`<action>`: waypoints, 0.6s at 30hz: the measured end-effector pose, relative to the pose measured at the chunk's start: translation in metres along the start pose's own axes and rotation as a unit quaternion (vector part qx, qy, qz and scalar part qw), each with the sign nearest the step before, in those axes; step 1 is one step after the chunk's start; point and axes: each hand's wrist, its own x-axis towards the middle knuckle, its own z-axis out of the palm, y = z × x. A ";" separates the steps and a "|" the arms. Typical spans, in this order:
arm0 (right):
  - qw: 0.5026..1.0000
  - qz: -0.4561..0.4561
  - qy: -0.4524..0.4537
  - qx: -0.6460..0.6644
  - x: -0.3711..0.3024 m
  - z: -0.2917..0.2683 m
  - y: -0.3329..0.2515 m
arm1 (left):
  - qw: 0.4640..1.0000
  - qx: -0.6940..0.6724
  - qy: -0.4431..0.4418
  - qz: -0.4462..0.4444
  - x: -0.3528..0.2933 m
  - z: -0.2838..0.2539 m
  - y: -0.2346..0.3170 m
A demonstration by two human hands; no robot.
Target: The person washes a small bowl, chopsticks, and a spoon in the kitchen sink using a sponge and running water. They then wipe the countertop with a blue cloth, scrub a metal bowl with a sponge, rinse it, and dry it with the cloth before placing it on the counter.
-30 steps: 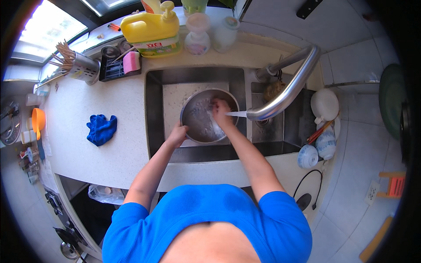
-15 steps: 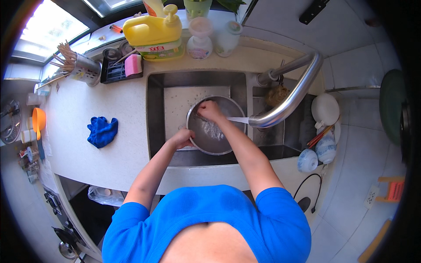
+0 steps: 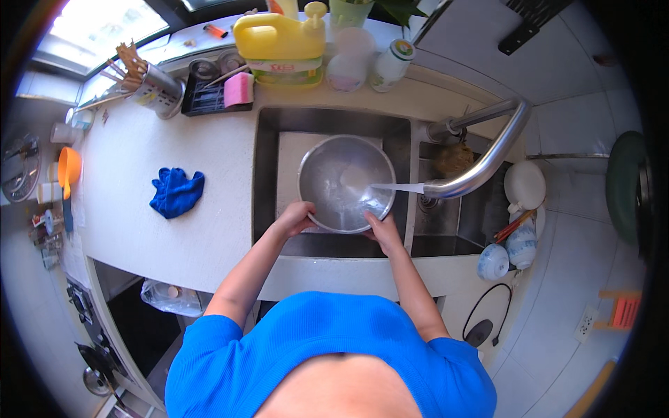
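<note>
A round stainless steel bowl [image 3: 327, 171] is held over the larger basin of a double steel sink [image 3: 265, 164]. My left hand [image 3: 296, 216] grips its near left rim, thumb on the inside edge. On the near right rim my right hand [image 3: 384, 232] has its thumb over the edge, its other fingers hidden beneath. Water pours into the bowl from the curved metal faucet [image 3: 481, 171] on the right. Cloudy water or glare hides what lies at the bowl's bottom.
A crumpled blue cloth [image 3: 176, 193] lies on the left counter. Behind the sink stand a yellow jug [image 3: 282, 42] and a pink sponge [image 3: 239, 90] on a black rack. Patterned bowls [image 3: 493, 261] and a white pan-like dish [image 3: 524, 187] sit right of the smaller basin.
My right hand has come out of the bowl's inside and now holds its near right rim. My left hand keeps its hold on the left rim.
</note>
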 end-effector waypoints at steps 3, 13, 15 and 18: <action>0.965 0.096 -0.138 0.201 0.008 -0.004 0.009 | 0.998 0.059 -0.008 0.032 -0.046 0.020 0.020; 0.968 0.038 -0.049 0.245 -0.010 -0.008 0.013 | 0.539 0.549 0.586 0.255 -0.142 -0.135 0.092; 0.970 0.028 -0.042 0.236 -0.010 -0.013 0.011 | 0.536 0.549 0.584 0.265 -0.137 -0.183 0.087; 0.975 0.042 -0.048 0.213 -0.010 -0.014 0.012 | 0.612 0.426 0.551 0.375 -0.136 -0.213 0.096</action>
